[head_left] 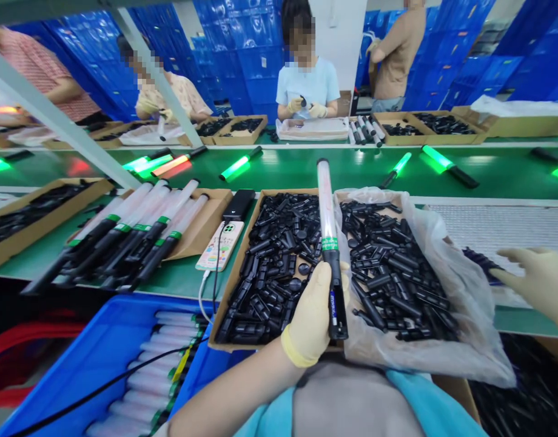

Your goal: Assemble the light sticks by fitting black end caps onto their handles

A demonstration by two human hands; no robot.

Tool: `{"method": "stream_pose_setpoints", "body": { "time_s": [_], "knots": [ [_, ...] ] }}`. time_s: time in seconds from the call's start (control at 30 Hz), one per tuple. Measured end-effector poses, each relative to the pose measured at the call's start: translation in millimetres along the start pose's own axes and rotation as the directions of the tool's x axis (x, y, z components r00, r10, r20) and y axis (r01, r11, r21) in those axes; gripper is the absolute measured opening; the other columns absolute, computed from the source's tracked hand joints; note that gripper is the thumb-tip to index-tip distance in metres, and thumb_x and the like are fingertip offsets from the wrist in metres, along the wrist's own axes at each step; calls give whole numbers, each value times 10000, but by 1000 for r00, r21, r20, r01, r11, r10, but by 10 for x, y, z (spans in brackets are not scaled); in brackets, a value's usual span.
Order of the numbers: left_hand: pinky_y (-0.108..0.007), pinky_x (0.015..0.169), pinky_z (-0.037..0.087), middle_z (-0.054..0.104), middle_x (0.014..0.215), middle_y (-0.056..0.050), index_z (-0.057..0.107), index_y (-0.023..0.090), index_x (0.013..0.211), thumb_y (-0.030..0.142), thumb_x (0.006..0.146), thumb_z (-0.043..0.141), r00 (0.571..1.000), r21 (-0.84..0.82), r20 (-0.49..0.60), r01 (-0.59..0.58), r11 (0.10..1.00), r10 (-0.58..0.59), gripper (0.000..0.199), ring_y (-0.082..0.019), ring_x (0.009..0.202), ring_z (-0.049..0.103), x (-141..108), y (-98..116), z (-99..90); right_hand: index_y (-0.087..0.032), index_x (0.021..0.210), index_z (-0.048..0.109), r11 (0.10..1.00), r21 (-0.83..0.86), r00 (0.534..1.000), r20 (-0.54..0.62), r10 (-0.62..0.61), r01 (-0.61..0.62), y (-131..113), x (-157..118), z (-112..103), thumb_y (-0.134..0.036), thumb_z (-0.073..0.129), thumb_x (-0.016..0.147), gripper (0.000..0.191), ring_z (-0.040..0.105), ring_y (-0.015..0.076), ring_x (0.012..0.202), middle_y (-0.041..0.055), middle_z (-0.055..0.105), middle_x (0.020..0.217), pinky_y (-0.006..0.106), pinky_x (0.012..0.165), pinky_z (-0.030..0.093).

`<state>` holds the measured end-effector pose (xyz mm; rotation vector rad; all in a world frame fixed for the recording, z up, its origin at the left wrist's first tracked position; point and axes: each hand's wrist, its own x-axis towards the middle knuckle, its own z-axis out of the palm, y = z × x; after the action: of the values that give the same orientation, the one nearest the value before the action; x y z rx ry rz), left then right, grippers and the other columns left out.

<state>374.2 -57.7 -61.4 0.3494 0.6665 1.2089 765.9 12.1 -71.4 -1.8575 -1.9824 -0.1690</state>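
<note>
My left hand, in a pale yellow glove, grips the black handle of a light stick. The stick points up and away, with a clear tube, a green band and an open compartment in which a blue battery shows. Under it lie a cardboard box of small black parts and a plastic-lined box of more black parts. At the right edge my right hand, also gloved, has its fingers apart beside a small pile of dark pieces on a pale gridded sheet.
Finished-looking sticks are stacked at the left, beside a phone and a power bank. A blue crate holds more sticks. Lit sticks lie on the green belt; people work behind it.
</note>
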Motion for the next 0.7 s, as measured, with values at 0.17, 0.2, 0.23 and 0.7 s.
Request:
{"method": "stream_pose_setpoints", "body": {
  "time_s": [0.17, 0.2, 0.23, 0.7],
  "knots": [
    [-139, 493, 438, 520, 682, 0, 660, 107, 954, 340, 810, 722, 986, -1, -157, 56, 998, -55, 281, -71, 549, 491, 48, 37, 26, -143, 892, 684, 974, -224, 982, 188, 13, 30, 43, 59, 197, -336, 635, 805, 217, 600, 284, 814, 150, 634, 879, 378, 673, 391],
    [-146, 484, 441, 519, 680, -5, 662, 104, 943, 307, 832, 694, 982, -15, -172, 73, 997, -75, 234, -74, 539, 487, 58, 49, 30, -141, 888, 676, 968, -250, 978, 204, 28, 24, 15, 76, 217, -309, 632, 808, 192, 596, 281, 832, 142, 627, 887, 365, 672, 381],
    [-154, 471, 441, 518, 679, -10, 664, 100, 941, 278, 857, 657, 981, -27, -173, 87, 996, -90, 197, -78, 528, 480, 67, 60, 33, -141, 882, 666, 963, -271, 975, 216, 45, 16, -4, 96, 230, -289, 628, 813, 168, 591, 275, 840, 132, 620, 887, 352, 668, 370],
    [-156, 451, 427, 499, 645, -15, 670, 84, 903, 262, 892, 587, 982, 15, -151, 114, 993, -111, 197, -74, 491, 448, 70, 111, 109, -166, 773, 645, 972, -66, 962, 142, 232, -224, -35, 276, -70, -277, 610, 818, 125, 608, 234, 801, 93, 671, 846, 322, 671, 403]
  ]
}}
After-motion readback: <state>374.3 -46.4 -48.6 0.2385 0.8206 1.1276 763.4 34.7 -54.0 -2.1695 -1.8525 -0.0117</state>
